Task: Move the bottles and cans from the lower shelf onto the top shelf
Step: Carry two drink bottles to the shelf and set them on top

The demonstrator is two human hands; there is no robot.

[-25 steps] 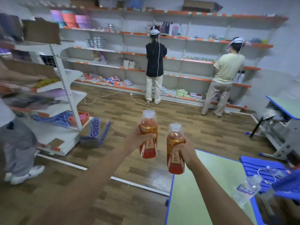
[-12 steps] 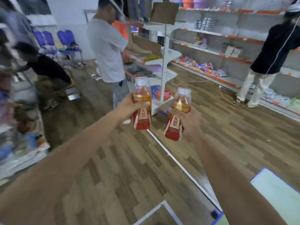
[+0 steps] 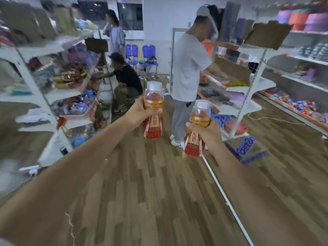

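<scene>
bottles (image 3: 153, 128) upright, caps (image 3: 154, 86) up, in hands (image 3: 140, 113)

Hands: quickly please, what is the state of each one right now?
Left hand: closed, holding the higher bottle.
Right hand: closed, holding the lower bottle.

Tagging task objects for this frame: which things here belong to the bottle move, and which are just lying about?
Job:
left hand, gripping the left bottle
right hand, gripping the right bottle

Lying about:
printed cardboard box on the floor
blue chairs
white cord on the floor
colourful packets on the right wall shelf
</scene>
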